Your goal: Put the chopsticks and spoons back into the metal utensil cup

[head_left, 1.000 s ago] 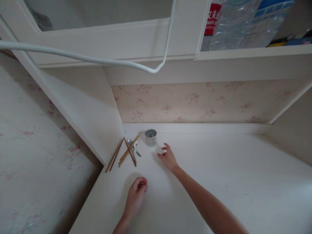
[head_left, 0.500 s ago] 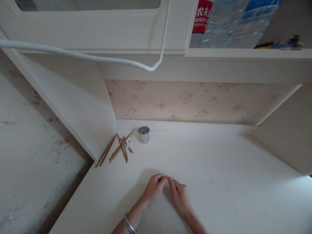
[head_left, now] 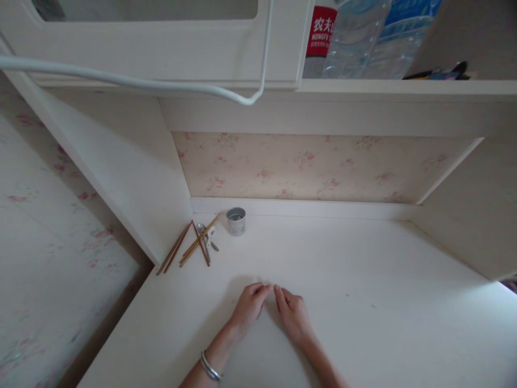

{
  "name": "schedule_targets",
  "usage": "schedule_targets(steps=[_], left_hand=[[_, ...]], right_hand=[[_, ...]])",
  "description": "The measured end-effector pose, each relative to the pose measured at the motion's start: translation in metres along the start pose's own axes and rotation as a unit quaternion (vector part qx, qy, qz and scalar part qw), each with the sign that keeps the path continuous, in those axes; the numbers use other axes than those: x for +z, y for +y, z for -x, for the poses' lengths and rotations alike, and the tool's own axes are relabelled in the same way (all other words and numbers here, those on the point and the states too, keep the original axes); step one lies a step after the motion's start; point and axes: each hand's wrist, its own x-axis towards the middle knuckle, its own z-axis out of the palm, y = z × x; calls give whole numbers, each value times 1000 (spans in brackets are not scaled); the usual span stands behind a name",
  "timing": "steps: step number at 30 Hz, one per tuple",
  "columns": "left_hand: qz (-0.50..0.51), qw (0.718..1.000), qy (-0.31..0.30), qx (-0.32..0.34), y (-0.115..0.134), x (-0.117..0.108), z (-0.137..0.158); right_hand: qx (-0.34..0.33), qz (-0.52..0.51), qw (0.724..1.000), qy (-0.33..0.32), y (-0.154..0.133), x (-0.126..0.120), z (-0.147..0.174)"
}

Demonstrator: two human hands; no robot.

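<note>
My left hand (head_left: 250,306), with silver bangles on its wrist, is closed in a pinch over the front middle of the white desk (head_left: 347,334). Just to its right, my right hand (head_left: 294,315) is also pinched, thumb against curled fingers. A narrow gap parts the two sets of fingertips. Whatever lies between the fingers, if anything, is too small to see. Beyond the hands, to the left, lie several chopsticks (head_left: 175,249), a spoon (head_left: 201,229) and a small white-handled tool (head_left: 210,236). A perforated metal cup (head_left: 236,222) stands upright beside them.
Above the desk runs a shelf (head_left: 388,86) with plastic water bottles (head_left: 357,40) on it. A white cable (head_left: 153,83) hangs in front of the cabinet. Side panels bound the desk left and right. Small dark specks (head_left: 373,306) lie on the desktop to the right.
The fingertips, almost touching before, are now slightly farther apart. The view has shifted a little; the chopsticks, cup and other things on the desk have stayed in place.
</note>
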Motion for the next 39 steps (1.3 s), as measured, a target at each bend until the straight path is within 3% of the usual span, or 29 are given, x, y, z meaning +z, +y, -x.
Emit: schedule_targets(steps=[15,28,36,39], left_hand=[[87,996,-25,-20,-2,-4,5],[112,993,-23,-31,4,-4,6],[35,999,-12,7,-4,-3,4],[59,998,-10,-4,-4,-4,3]], right_hand=[[-30,35,999,23,2,1,9],[-42,53,998,-5,5,3,12],[-54,95,994,-21,2,1,12],[-53,94,994,-26,0,0,12]])
